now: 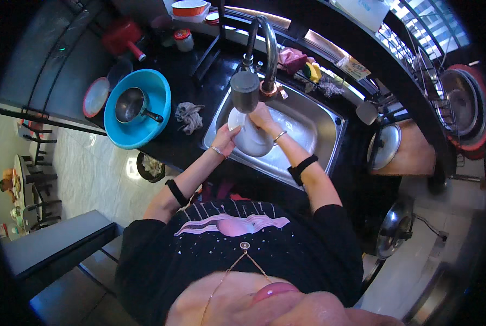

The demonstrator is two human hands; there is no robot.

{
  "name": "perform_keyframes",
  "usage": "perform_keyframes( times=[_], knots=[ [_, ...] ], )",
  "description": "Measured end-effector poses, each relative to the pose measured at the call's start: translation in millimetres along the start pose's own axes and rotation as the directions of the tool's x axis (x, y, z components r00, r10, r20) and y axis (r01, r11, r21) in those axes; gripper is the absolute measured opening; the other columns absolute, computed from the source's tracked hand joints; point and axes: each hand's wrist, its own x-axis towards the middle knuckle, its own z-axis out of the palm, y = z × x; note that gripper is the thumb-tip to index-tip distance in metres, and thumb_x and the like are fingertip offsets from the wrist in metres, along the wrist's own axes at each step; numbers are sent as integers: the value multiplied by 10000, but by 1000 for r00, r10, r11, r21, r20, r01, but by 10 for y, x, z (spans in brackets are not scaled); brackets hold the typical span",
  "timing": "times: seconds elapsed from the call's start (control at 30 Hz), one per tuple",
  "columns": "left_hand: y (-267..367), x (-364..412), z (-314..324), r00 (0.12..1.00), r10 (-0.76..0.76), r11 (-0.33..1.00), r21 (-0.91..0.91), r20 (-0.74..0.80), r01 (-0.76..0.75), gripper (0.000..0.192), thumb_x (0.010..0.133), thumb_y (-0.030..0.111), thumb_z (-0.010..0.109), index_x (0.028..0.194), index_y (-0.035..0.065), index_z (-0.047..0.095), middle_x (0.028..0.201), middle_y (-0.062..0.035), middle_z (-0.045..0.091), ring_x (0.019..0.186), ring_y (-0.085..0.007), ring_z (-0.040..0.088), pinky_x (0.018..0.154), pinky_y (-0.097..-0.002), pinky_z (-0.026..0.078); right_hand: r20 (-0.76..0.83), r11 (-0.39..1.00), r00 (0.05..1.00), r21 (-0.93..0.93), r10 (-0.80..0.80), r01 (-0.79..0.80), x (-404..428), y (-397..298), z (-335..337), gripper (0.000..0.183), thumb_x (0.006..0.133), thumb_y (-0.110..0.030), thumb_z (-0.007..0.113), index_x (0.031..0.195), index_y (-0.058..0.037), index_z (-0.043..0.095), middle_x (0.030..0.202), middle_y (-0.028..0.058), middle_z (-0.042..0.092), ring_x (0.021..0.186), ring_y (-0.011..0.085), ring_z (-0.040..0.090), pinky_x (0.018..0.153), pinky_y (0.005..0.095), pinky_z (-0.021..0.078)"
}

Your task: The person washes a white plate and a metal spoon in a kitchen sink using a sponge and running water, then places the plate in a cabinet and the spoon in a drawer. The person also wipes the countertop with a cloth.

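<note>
A white dish [254,142], a bowl or deep plate, is tilted over the stainless steel sink [304,134]. My left hand [225,140] grips its left rim, the thumb lying on the near face. Against the dish's upper part rests my right hand [261,117], fingers bent; whether they pinch the rim or hold anything else is hidden. Just above both hands, a grey cylindrical attachment [245,90] hangs from the curved metal faucet [272,49] and covers part of the view of the dish. Any running water is hard to make out.
Left of the sink lies a crumpled grey rag [189,117]. Beyond it, a blue basin [161,122] holds a small saucepan [129,105]. Behind the sink are a yellow sponge [313,72] and pink cloths [291,57]. A pot lid [385,144] stands right. A person [7,185] appears far left.
</note>
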Motion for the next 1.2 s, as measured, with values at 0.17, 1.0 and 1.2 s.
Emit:
perform_keyframes(
  times=[0.17, 1.0, 1.2],
  knots=[
    [145, 95, -44, 1000, -7, 996, 93, -3, 7, 333, 823, 50, 602, 1134, 24, 485, 1107, -86, 581, 1034, -213, 559, 917, -381, 435, -173, 791, 814, -415, -554, 450, 709, 504, -382, 346, 815, -134, 522, 1158, -89, 505, 1084, 191, 530, 977, 342, 532, 805, 392, 458],
    [-445, 743, 7, 995, -88, 992, 85, -52, 92, 373, 786, -9, 602, 1142, 62, 516, 1084, -51, 587, 1004, -211, 558, 873, -387, 445, 43, 897, 897, -66, 441, -438, -328, 889, 222, 324, 871, -264, 415, 1059, -48, 567, 999, 249, 572, 963, 393, 530, 840, 467, 393],
    [-533, 604, 142, 973, -75, 974, -225, -216, 25, 340, 812, -14, 567, 1140, 45, 502, 1101, -78, 578, 1032, -248, 545, 904, -429, 429, -148, 809, 804, -40, 576, -587, -893, 916, 139, 376, 898, -286, 356, 978, 21, 558, 1005, 249, 568, 961, 392, 533, 819, 451, 405]
  ],
)
